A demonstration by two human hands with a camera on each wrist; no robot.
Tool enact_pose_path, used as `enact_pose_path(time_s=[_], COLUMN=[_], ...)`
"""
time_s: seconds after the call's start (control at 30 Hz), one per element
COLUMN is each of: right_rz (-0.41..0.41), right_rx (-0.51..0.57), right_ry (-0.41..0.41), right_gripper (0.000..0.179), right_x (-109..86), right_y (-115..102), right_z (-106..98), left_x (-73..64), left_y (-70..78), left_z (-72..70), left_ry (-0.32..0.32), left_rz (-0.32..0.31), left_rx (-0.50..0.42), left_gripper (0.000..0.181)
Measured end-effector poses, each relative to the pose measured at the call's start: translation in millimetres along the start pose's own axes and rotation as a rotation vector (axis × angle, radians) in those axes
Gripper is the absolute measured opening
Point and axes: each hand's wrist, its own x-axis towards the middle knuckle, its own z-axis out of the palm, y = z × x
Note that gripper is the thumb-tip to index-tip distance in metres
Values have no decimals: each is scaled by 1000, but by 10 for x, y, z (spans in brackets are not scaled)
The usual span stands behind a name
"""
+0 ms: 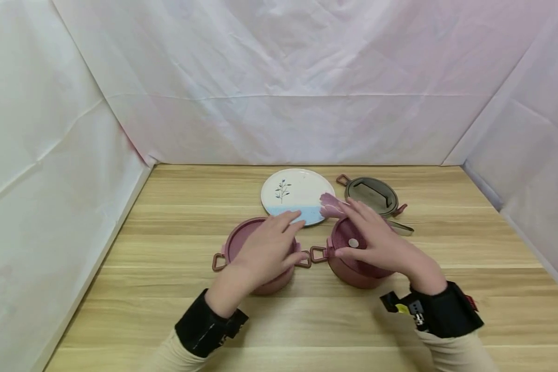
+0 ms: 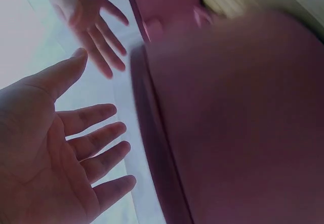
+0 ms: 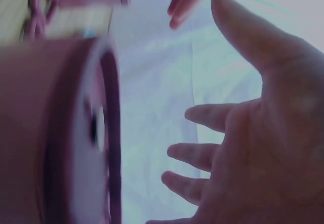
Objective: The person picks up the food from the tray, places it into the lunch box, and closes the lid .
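Two maroon pots with loop handles stand side by side. My left hand (image 1: 266,248) hovers over the left pot (image 1: 243,233), palm down with the fingers spread and holding nothing. Above the right pot (image 1: 353,274) my right hand (image 1: 378,240) is held the same way, its fingers extended. A round pale knob (image 1: 353,243) shows on top of the right pot, between thumb and fingers. In the left wrist view the left palm (image 2: 45,148) stands apart from the pot's rim. The right wrist view likewise has a gap between the right hand (image 3: 263,133) and the pot.
Behind the pots lies a white and blue plate (image 1: 297,188) with a plant print. A purple scalloped piece (image 1: 331,205) overlaps its right edge. Farther right are a small dark lidded pan (image 1: 372,195) and a thin metal strip (image 1: 402,227). White cloth (image 1: 283,129) walls the table.
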Motion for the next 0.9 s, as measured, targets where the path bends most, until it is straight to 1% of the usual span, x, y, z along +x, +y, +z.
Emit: enact_pose_path(time_s=[0.1,0.2,0.3,0.43,0.57,0.73,0.8,0.9], right_rz=[55,83,90,86,79,79,77,94], right_rx=[47,91,112,149,187,271,306,302], right_ry=[-14,-30,-43,-52,-52,-66,-71,-77], right_gripper=[101,110,117,122,125,123,121,120], right_x=[-146,-277,-389,-518,-612,-670,-674,-678], right_y=[113,215,316,448,577,704,740,773], right_z=[-96,-158,-191,-198,-166,-99,-71,-50], left_x=[88,170,233,301,370,423,435,448], left_y=[175,346,504,658,737,766,765,758], left_z=[52,128,221,345,471,615,660,697], left_ry=[-18,-22,-30,-40,-49,-73,-76,-69], left_rz=[20,30,17,-35,-111,-222,-253,-273], left_rx=[-24,-76,-132,-196,-248,-340,-368,-390], left_gripper=[71,76,83,93,104,110,110,107])
